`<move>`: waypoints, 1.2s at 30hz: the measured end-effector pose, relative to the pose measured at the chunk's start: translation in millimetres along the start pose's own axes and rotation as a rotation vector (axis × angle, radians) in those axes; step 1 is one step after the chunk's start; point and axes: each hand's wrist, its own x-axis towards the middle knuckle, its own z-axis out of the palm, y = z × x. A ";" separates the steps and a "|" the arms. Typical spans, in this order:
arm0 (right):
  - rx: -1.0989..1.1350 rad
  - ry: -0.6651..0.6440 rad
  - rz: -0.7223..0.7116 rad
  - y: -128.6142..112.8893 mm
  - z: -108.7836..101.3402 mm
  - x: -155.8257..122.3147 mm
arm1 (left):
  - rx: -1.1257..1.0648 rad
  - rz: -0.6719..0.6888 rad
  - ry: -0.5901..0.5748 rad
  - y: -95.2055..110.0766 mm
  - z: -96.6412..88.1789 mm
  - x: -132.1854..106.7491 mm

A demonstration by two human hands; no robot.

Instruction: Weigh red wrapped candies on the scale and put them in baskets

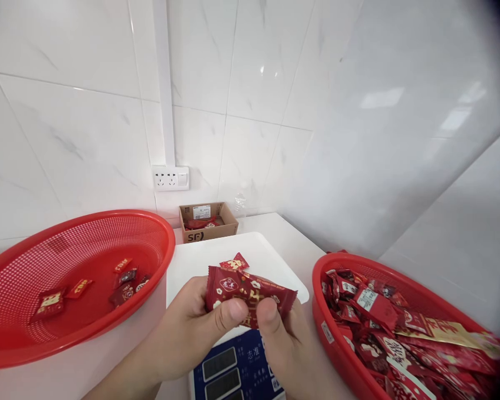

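Both my hands hold one red snack packet (pixel 250 293) with gold print, level above a white weighing scale (pixel 216 258). My left hand (pixel 191 330) pinches its left half, thumb on top. My right hand (pixel 285 344) pinches its right half, thumb on the front. A small red packet (pixel 234 262) lies on the scale's white pan just behind the held one. The scale's blue display panel (pixel 233 369) shows below my hands.
A red mesh basket (pixel 66 244) at left holds several small red packets. A red basket (pixel 337 261) at right is heaped with red packets. A small cardboard box (pixel 208 221) stands against the tiled wall, under a wall socket (pixel 170 178).
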 end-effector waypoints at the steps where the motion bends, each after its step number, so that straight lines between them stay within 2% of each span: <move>1: -0.023 0.000 0.002 0.5 -1.0 -0.5 | 0.001 -0.007 -0.016 0.8 0.1 0.3; 5: -0.057 -0.097 -0.029 -0.3 -2.3 1.8 | -0.039 -0.043 -0.025 2.0 1.6 1.7; 10: -0.079 -0.050 -0.046 1.2 -0.6 2.8 | -0.157 -0.065 0.014 0.8 4.5 -0.7; 14: -0.070 -0.046 -0.039 5.3 0.6 -2.4 | -0.061 -0.018 -0.007 0.7 3.3 -5.5; 20: 0.012 0.056 0.067 6.7 2.8 -8.8 | 0.033 0.014 0.005 -2.1 3.0 -6.8; 22: 0.060 0.002 0.054 3.7 2.3 -5.6 | 0.001 0.011 0.032 -2.7 5.7 -5.2; 25: 0.171 -0.135 0.013 -3.0 1.1 2.0 | -0.085 0.001 0.156 -4.0 10.3 -3.1; 28: 0.256 -0.154 0.004 -7.8 1.5 8.1 | -0.115 -0.021 0.233 -6.2 11.9 -2.5; 32: 0.280 -0.164 0.005 -4.9 5.2 9.6 | -0.010 0.005 0.218 -6.3 9.9 -2.7; 36: 0.278 -0.181 0.010 5.5 10.6 5.1 | 0.097 0.006 0.130 -0.6 7.1 -3.2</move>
